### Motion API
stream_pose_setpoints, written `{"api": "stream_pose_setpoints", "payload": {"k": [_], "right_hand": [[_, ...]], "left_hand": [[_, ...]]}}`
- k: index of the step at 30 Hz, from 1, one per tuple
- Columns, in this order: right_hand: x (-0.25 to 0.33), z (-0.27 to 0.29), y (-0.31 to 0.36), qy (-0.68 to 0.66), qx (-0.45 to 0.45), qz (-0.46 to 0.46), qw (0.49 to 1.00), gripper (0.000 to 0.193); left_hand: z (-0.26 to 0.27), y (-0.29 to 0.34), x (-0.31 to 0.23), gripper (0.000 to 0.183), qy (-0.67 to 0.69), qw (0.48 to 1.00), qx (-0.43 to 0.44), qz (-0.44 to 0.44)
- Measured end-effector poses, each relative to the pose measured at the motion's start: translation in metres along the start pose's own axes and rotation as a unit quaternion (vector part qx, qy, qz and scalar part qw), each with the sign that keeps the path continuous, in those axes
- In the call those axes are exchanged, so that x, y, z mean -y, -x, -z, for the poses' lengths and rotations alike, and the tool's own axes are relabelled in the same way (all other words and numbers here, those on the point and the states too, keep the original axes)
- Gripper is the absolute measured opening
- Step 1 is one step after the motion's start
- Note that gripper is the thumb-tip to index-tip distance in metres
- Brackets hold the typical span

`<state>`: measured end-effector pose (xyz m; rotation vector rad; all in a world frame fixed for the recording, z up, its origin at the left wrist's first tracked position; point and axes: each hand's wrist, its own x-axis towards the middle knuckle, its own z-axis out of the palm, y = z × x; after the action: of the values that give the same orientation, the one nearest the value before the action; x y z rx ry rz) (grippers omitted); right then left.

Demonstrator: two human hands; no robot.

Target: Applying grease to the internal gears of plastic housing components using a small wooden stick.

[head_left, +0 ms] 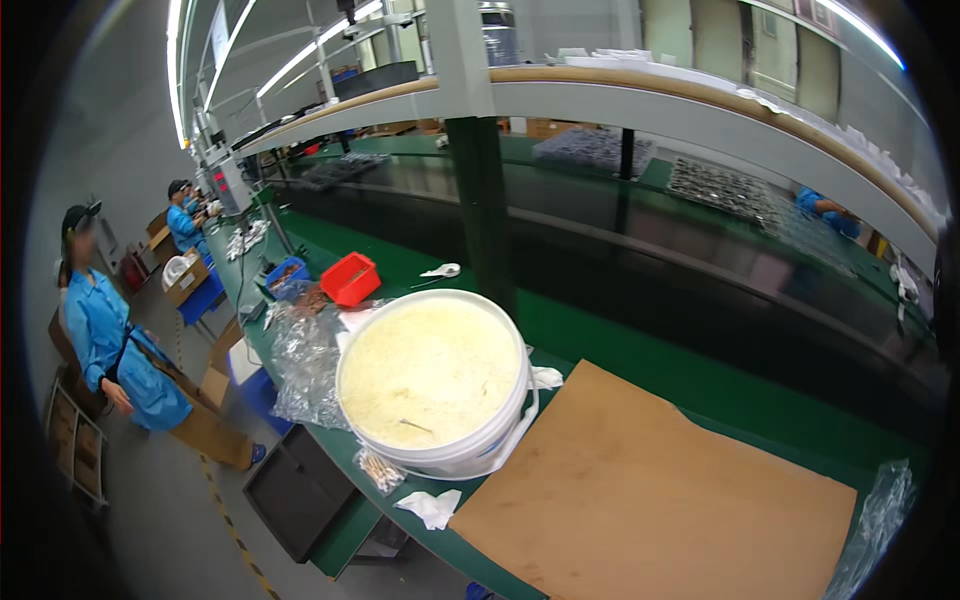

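Neither of my hands shows in the head view. A large white bucket stands on the green workbench, filled nearly to the rim with a pale yellow, creamy-looking material. On that material lies a small thin stick-like piece. Right of the bucket a flat brown cardboard sheet covers the near part of the bench. A crumpled white tissue and a small clear bag of cotton swabs lie by the bench's near edge.
Behind the bucket are a red bin, a blue bin, clear plastic wrap and a white spoon-like tool. A shelf post rises beyond. A person in blue stands at left; others work farther off.
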<state>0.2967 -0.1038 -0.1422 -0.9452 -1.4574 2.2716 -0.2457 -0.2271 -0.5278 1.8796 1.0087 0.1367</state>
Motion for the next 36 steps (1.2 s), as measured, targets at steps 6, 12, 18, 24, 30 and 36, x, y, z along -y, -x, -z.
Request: {"api": "stream_pose_setpoints", "payload": {"k": [6, 12, 18, 24, 30, 36], "right_hand": [[0.004, 0.014, -0.007, 0.017, 0.023, -0.008, 1.000, 0.023], [0.002, 0.021, -0.009, 0.024, 0.025, -0.007, 0.999, 0.023], [0.001, 0.024, -0.012, 0.032, 0.029, -0.005, 0.999, 0.023], [0.000, 0.027, -0.013, 0.039, 0.032, -0.009, 0.999, 0.023], [-0.003, 0.027, -0.017, 0.043, 0.036, -0.006, 0.998, 0.023], [-0.004, 0.033, -0.019, 0.051, 0.036, -0.006, 0.998, 0.024]], "left_hand": [[-0.007, -0.001, -0.008, 0.018, 0.005, 1.000, -0.016, 0.021], [0.008, -0.006, -0.016, 0.018, 0.000, 0.999, -0.013, 0.031], [0.022, -0.007, -0.025, 0.018, -0.004, 0.999, -0.012, 0.041], [0.028, -0.006, -0.032, 0.018, -0.004, 0.999, -0.008, 0.053], [0.039, 0.001, -0.034, 0.017, -0.009, 0.998, -0.004, 0.066], [0.048, -0.004, -0.037, 0.017, -0.012, 0.997, -0.001, 0.073]]}}
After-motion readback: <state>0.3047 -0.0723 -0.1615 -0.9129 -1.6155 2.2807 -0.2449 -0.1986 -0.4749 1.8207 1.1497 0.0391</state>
